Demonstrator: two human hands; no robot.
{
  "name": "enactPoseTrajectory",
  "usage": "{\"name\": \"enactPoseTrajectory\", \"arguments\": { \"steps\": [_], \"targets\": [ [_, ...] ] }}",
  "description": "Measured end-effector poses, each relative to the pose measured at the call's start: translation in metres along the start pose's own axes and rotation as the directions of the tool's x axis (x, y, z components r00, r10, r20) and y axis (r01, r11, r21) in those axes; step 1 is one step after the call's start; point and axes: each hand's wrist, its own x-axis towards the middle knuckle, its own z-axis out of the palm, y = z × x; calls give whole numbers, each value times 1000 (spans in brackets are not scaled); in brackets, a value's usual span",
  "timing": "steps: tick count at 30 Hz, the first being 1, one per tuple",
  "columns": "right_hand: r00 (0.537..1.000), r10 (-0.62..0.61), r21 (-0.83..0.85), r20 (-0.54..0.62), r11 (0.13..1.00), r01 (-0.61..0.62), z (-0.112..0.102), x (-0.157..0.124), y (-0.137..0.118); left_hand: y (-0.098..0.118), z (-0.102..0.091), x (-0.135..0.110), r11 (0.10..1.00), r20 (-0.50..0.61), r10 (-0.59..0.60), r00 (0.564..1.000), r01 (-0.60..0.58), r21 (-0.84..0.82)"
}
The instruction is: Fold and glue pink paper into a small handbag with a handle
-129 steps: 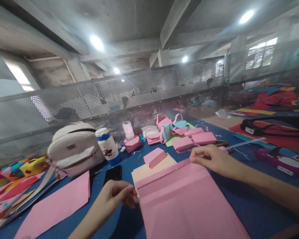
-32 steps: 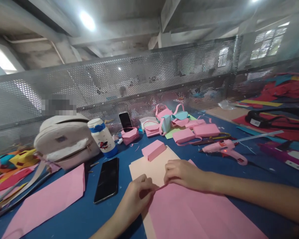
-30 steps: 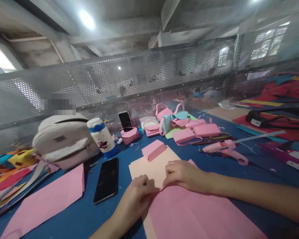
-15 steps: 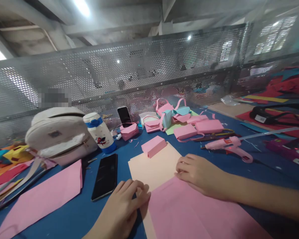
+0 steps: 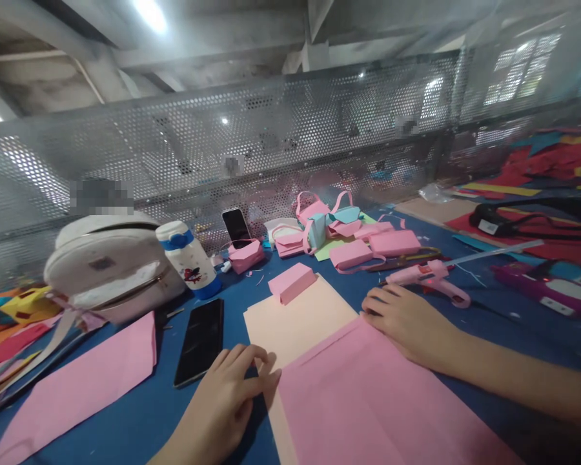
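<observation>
A large pink paper sheet lies before me, with a narrow crease along its far edge. My left hand is at its far left corner, thumb and index finger closed together there. At its far right corner, my right hand has its fingers bent down over the paper's edge; the thumb is hidden. Peach paper sheets lie beneath the pink one. On their far corner rests a folded pink paper box.
Left are a black phone, a folded pink sheet, a bottle and a white backpack. A pink glue gun lies just beyond my right hand. Small paper bags cluster behind, before a perforated metal screen.
My right hand has slid rightward along the pink sheet's far edge to its corner, uncovering the crease. The left hand stays at the left corner. The view has shifted slightly.
</observation>
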Motion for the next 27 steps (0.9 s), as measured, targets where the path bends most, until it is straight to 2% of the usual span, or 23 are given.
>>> {"name": "enactPoseTrajectory", "arguments": {
  "steps": [5, 10, 12, 15, 18, 21, 25, 27],
  "targets": [
    [998, 50, -68, 35, 997, -48, 1, -3, -4, 6, -3, -7, 999, -2, -22, 1000, 22, 44],
    [995, 86, -91, 57, 993, -81, -7, -5, -6, 10, -16, -7, 997, 13, -60, 998, 60, 38],
    [993, 98, -65, 68, 994, -93, -12, -3, -6, 14, -21, 4, 996, 7, -67, 998, 66, 67],
    [988, 146, 22, 43, 989, -147, -19, 1, -6, 28, -22, 35, 993, -28, -66, 997, 68, 98],
    [983, 180, 98, 34, 978, -182, -20, 9, -8, 48, -9, 72, 1000, -28, -12, 1000, 12, -2],
    [981, 190, 137, 34, 972, -193, -18, 19, -8, 60, 7, 102, 996, -46, -12, 999, 8, -86],
    [977, 208, 303, -44, 935, -185, -27, 31, -4, 55, 15, 123, 960, -46, -80, 996, 64, -272],
    [963, 261, 477, -69, 856, -198, -33, 37, -2, 49, 13, 125, 919, -39, -119, 992, 95, -382]
  ]
}}
